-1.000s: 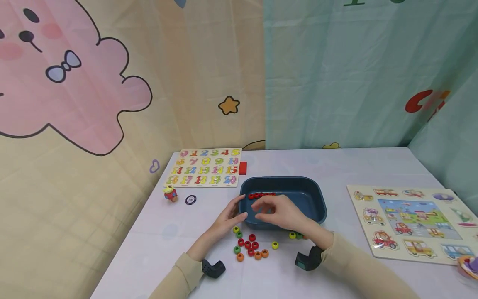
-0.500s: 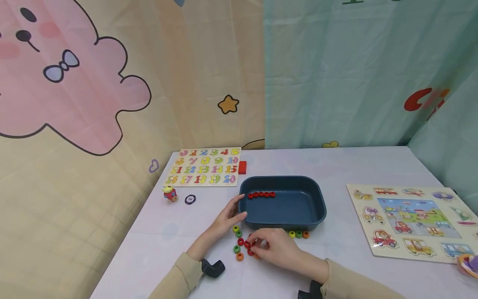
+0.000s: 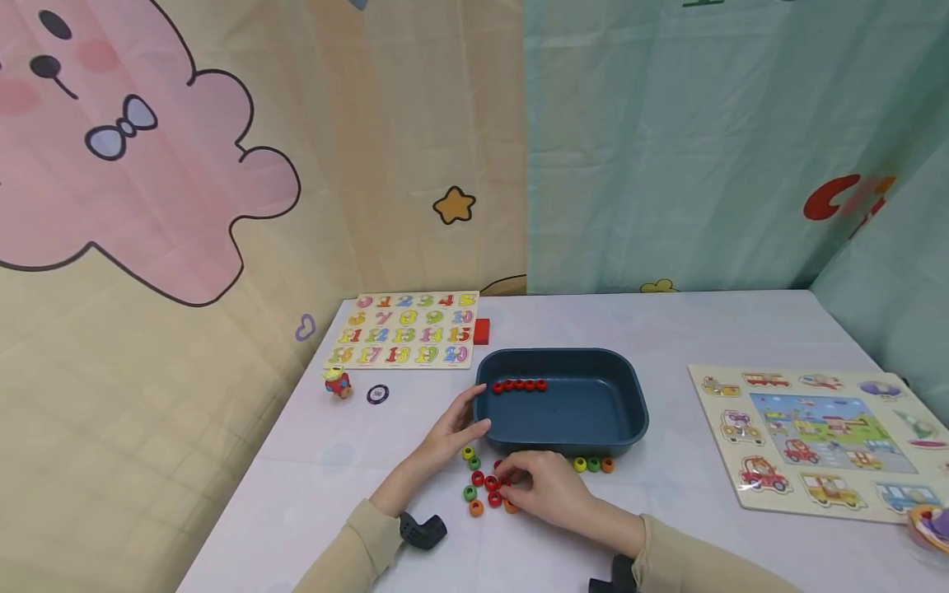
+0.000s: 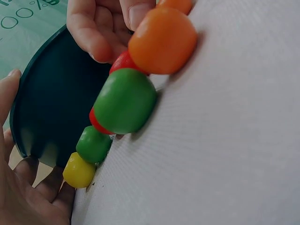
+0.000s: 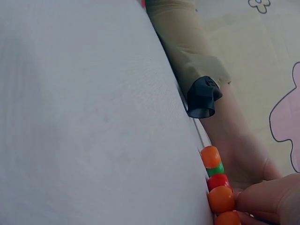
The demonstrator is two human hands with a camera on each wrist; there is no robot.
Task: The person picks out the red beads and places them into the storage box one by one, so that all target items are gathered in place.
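Red beads (image 3: 491, 483): glossy, rounded, holed; some loose before the tray (image 3: 586, 412), others rowed inside it (green beads (image 4: 125, 101) and orange beads (image 4: 163, 41) near) | table (image 3: 670, 473) runs from tray's right wall to the picture board (image 3: 830, 422), well apart | left hand (image 3: 448, 430): fingers spread, touching tray's left end; right hand (image 3: 547, 487): thumb and fingertips narrow among beads, grip cannot be told

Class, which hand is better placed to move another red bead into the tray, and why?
Likely the right hand: it is down at the loose red beads, though whether it grips one is unclear. The left hand touches the left side of the tray, farther from them.
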